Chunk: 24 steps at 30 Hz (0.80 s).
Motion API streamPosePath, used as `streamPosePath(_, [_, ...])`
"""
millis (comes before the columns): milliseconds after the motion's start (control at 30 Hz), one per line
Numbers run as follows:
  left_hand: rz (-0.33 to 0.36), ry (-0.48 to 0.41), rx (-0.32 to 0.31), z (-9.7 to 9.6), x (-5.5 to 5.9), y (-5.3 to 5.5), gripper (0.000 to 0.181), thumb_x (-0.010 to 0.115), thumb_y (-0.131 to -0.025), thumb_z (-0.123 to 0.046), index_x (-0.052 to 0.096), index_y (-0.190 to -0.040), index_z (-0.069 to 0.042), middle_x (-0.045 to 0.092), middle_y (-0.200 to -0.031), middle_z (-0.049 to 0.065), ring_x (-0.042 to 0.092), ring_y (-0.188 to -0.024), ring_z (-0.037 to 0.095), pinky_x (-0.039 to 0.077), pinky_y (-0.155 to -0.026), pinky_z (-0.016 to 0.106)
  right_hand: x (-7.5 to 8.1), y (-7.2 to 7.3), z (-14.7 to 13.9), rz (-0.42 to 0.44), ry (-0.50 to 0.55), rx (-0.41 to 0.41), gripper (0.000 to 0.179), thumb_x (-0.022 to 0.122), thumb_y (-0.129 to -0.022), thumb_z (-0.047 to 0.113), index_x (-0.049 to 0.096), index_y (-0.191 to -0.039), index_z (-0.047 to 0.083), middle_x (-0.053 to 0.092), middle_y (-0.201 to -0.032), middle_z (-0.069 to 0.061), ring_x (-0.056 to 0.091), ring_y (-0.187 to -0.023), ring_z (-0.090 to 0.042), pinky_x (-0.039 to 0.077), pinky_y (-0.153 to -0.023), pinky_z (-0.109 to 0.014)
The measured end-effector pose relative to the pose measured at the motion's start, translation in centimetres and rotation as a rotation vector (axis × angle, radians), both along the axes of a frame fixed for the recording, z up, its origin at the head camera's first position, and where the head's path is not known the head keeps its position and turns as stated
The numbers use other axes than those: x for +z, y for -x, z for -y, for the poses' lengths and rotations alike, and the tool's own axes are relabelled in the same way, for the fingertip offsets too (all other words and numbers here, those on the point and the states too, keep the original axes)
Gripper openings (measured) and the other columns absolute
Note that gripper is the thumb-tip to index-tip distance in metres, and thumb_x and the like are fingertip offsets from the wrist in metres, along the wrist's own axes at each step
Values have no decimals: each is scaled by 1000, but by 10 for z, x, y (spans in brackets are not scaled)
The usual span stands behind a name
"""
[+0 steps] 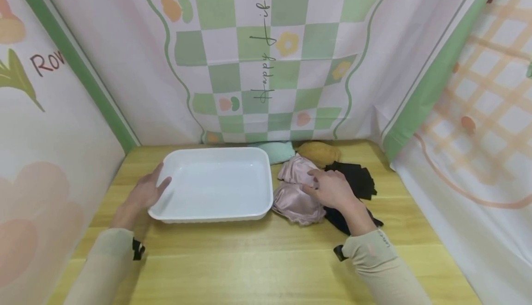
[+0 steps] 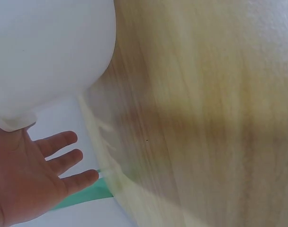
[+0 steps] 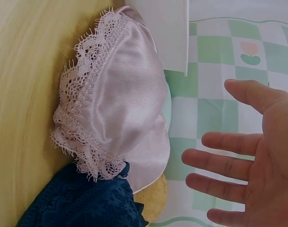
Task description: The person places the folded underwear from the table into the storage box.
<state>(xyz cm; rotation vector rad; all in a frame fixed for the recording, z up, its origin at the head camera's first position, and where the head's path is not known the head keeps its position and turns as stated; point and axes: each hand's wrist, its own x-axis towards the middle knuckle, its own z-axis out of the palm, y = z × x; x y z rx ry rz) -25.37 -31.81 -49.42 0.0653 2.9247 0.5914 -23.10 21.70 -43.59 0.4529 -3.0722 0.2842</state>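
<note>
A white rectangular tray [image 1: 216, 219] stands on the left half of the table. My left hand [image 1: 145, 192] is at its left rim, thumb over the inside; in the left wrist view that hand [image 2: 28, 179] has several straight, spread fingers beside the tray's outer wall [image 2: 54, 52]. A pink satin bra [image 1: 296, 203] with lace edging lies to the right of the tray. Above it is my right hand [image 1: 332, 189]. The right wrist view shows this hand [image 3: 257, 161] with fingers spread and holding nothing, apart from the bra [image 3: 130, 90].
Behind the bra lie a mint-green cloth item [image 1: 277, 152] and a mustard one [image 1: 319, 152]. Black garments [image 1: 359, 180] lie to its right; a lacy one looks dark blue [image 3: 87, 198] in the right wrist view. Patterned curtains [image 1: 291, 79] stand behind the wooden table [image 1: 241, 268].
</note>
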Motion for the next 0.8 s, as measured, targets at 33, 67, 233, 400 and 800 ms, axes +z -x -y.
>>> streamPosePath(33, [1, 1, 1, 0, 0, 0, 83, 14, -102, -65, -9, -160, -10, 17, -156, 40, 23, -141, 60, 22, -116, 69, 0, 0, 0, 4, 2, 0, 60, 58, -96, 52, 61, -135, 7, 75, -106, -9, 67, -92, -30, 48, -96, -57])
streamPosePath(67, [0, 1, 2, 0, 0, -1, 82, 13, -103, -64, -10, -160, -10, 17, -156, 40, 23, -141, 60, 22, -116, 69, 0, 0, 1, 6, 4, 0, 60, 58, -96, 52, 61, -135, 7, 75, -105, -9, 67, -92, -30, 48, -96, -57])
streamPosePath(233, [-11, 11, -3, -1, 0, -2, 82, 14, -103, -63, -11, -160, -9, 21, -155, 42, 26, -140, 61, 25, -115, 69, -3, 1, 0, 37, 12, 2, 61, 57, -96, 53, 60, -136, 7, 74, -103, -8, 66, -90, -29, 47, -95, -57])
streamPosePath(400, [-8, 7, -6, -1, -1, -2, 83, 14, -103, -64, -12, -159, -10, 21, -154, 42, 27, -139, 61, 26, -115, 69, -9, 2, -2, 79, 17, -2, 61, 57, -96, 52, 58, -137, 8, 73, -104, -8, 65, -94, -31, 46, -96, -57])
streamPosePath(800, [-11, -13, -1, -1, -1, -2, 82, 16, -103, -63, -10, -160, -9, 23, -153, 43, 29, -138, 62, 27, -114, 70, -20, 1, 0, 58, 8, 6, 58, 67, -90, 48, 62, -131, 8, 74, -103, -9, 68, -92, -33, 50, -92, -55])
